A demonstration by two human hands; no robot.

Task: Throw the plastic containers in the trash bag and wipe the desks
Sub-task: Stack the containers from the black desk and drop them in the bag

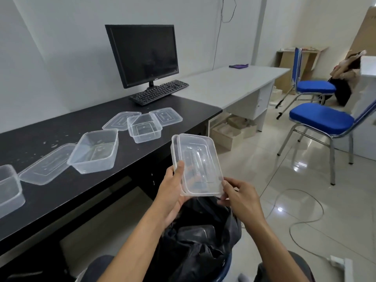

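Nearest to us the black trash bag [201,239] sits open between our knees, and something clear and container-shaped already shows inside it, so we judge the clearing is under way. Just above its mouth we hold two stacked clear lids [196,164], tilted upright — our left hand [173,192] is closed on their left edge with the thumb across the front, and our right hand [240,197] pinches the lower right corner between thumb and fingertips. They hang right over the bag and look ready to drop in. Beyond them the black table [61,192] carries a good deal: at the near left a clear tub [9,186] cut off by the frame, a flat lid [45,163] beside it, then a large open container [95,150] leaning on that lid. Farther along sit a smaller container [144,128] and two more lids, one [120,120] on its left and one [166,116] on its right, both touching or overlapping it. Water droplets [49,144] speckle the dark surface behind the containers, so wiping is not yet done here. Past that stand a keyboard [159,92] and monitor [142,54], and farthest off the pale grey table [234,82] holds a purple cloth [238,66] — likely our wiping rag, untouched.
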